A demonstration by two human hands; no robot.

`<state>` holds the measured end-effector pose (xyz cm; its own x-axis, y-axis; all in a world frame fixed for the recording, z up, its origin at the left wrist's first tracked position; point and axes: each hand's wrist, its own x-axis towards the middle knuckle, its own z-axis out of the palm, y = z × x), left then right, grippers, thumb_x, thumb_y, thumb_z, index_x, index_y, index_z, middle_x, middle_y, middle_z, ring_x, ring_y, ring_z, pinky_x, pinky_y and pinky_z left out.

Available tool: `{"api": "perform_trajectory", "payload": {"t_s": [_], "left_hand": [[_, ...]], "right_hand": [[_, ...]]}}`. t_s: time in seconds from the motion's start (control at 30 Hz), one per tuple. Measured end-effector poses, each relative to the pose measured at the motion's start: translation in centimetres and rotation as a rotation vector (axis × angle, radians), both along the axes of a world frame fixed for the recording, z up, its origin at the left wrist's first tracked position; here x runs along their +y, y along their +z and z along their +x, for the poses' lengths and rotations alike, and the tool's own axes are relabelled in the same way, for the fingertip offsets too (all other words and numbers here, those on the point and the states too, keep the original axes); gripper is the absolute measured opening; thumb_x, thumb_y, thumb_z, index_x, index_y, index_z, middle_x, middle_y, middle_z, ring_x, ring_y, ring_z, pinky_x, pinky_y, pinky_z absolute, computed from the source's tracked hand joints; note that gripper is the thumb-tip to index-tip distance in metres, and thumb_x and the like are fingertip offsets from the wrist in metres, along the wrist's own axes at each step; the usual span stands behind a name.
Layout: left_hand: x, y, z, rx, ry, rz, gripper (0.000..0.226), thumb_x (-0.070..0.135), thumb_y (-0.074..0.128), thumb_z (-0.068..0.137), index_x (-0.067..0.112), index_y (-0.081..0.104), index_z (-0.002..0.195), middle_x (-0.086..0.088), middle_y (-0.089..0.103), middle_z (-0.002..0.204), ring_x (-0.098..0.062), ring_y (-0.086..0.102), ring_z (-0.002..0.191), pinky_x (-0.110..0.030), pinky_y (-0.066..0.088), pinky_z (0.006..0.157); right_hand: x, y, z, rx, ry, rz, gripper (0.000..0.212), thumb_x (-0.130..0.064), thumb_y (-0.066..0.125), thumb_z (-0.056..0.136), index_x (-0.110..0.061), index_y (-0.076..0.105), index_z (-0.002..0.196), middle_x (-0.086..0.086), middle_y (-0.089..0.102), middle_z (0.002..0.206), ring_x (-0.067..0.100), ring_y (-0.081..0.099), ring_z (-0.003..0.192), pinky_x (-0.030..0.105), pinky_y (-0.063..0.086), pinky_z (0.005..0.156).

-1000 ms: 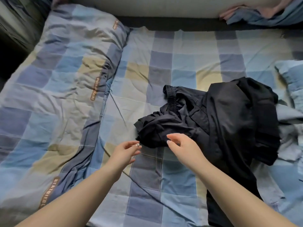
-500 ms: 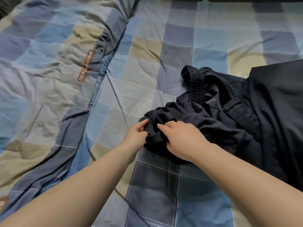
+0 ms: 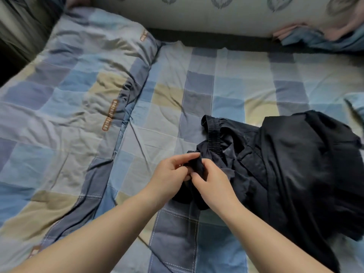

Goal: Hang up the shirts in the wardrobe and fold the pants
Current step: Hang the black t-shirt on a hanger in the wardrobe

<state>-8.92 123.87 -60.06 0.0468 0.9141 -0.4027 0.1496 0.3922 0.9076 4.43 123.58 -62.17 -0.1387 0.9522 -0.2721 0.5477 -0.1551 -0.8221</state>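
Now both our hands have closed on the dark pants (image 3: 226,160): our left hand (image 3: 169,174) and right hand (image 3: 212,184) pinch one bunched end and lift it a little off the checked bed (image 3: 197,99), so we think the folding can start; they look soft, crumpled and dark, beside another black garment (image 3: 307,166)

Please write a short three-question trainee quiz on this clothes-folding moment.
1. True or false: both hands grip the dark pants.
2. What lies partly over the pants on their right? A) a black garment B) a towel C) a pillow
3. Fill in: the pants rest on a checked ____.

Key: 1. True; the left hand and right hand pinch a bunched bit of the fabric. 2. A, the black garment. 3. Bedsheet.
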Motion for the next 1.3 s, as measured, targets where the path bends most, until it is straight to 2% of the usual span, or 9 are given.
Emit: {"api": "perform_trajectory", "payload": {"t_s": [0.17,0.33,0.57,0.7,0.87,1.07,1.17,1.23,1.3], "left_hand": [[0.4,9.7,-0.6,0.499,-0.323,0.351,0.04,0.001,0.055,0.082,0.019,0.067,0.116,0.005,0.063,0.104,-0.007,0.056,0.096,-0.011,0.04,0.082],[0.4,20.0,-0.9,0.473,-0.493,0.489,0.007,0.011,0.066,0.086,0.014,0.065,0.092,0.003,0.06,0.097,-0.013,0.055,0.097,-0.024,0.039,0.092],[-1.5,34.3,0.3,0.169,-0.564,0.387,0.017,0.031,0.068,0.085,0.014,0.062,0.086,0.008,0.055,0.069,-0.005,0.051,0.066,-0.018,0.039,0.061],[-2.0,41.1,0.2,0.552,-0.669,0.612,0.02,0.036,0.061,0.09,0.021,0.063,0.078,0.008,0.055,0.066,-0.005,0.048,0.059,-0.022,0.039,0.06],[-3.8,47.8,-1.1,0.9,-0.683,0.878,0.038,0.044,0.059,0.089,0.021,0.046,0.062,0.005,0.044,0.053,-0.014,0.044,0.053,-0.024,0.038,0.056],[-5.3,51.4,-4.7,1.026,-0.647,1.062,0.052,0.049,0.06,0.087,0.023,0.029,0.054,0.001,0.032,0.048,-0.027,0.034,0.058,-0.029,0.029,0.055],[-5.7,52.9,-5.9,1.125,-0.726,1.17,0.048,0.049,0.058,0.089,0.021,0.035,0.058,0.002,0.037,0.049,-0.03,0.046,0.063,-0.029,0.041,0.076],[-5.9,53.6,-6.1,1.244,-0.751,1.217,0.042,0.053,0.053,0.09,0.021,0.045,0.065,0.003,0.05,0.059,-0.022,0.058,0.075,-0.031,0.032,0.105],[-6.4,54.2,-6.0,1.26,-0.729,1.255,0.038,0.054,0.05,0.091,0.022,0.049,0.07,0.004,0.061,0.071,-0.015,0.063,0.087,-0.034,0.023,0.112]], "right_hand": [[-0.5,11.2,1.8,-0.012,0.053,0.161,0.015,-0.018,0.05,0.089,-0.032,0.055,0.086,-0.013,0.06,0.072,-0.001,0.054,0.069,0.013,0.038,0.061],[-0.8,23.5,4.7,-0.093,0.174,0.29,0.009,-0.023,0.049,0.092,-0.028,0.056,0.097,-0.007,0.066,0.082,0.01,0.059,0.075,0.029,0.044,0.07],[-2.3,37.4,9.1,-0.251,0.247,0.497,0.013,-0.023,0.052,0.095,-0.02,0.064,0.097,-0.013,0.063,0.078,0.005,0.056,0.072,0.024,0.044,0.067],[-4.6,43.6,10.5,-0.446,0.356,0.601,0.02,-0.03,0.054,0.095,-0.014,0.067,0.095,-0.002,0.067,0.078,0.018,0.06,0.072,0.039,0.049,0.069],[-7.2,52.3,11.6,-0.718,0.404,0.835,0.026,-0.04,0.058,0.09,-0.016,0.067,0.086,0.001,0.068,0.075,0.026,0.062,0.071,0.035,0.049,0.065],[-11.3,57.5,14.5,-0.973,0.416,0.818,0.025,-0.045,0.057,0.088,-0.021,0.063,0.085,-0.001,0.066,0.077,0.026,0.06,0.078,0.03,0.044,0.066],[-14.0,58.6,15.0,-1.069,0.382,0.814,0.028,-0.047,0.054,0.089,-0.02,0.061,0.084,0.003,0.067,0.08,0.028,0.06,0.08,0.033,0.045,0.069],[-15.9,59.2,15.2,-1.137,0.369,0.831,0.03,-0.047,0.054,0.09,-0.02,0.06,0.08,0.003,0.067,0.077,0.03,0.06,0.078,0.033,0.044,0.073],[-18.2,59.6,15.4,-1.189,0.331,0.829,0.031,-0.048,0.053,0.091,-0.02,0.061,0.08,0.001,0.068,0.077,0.028,0.06,0.079,0.032,0.041,0.089]]}}
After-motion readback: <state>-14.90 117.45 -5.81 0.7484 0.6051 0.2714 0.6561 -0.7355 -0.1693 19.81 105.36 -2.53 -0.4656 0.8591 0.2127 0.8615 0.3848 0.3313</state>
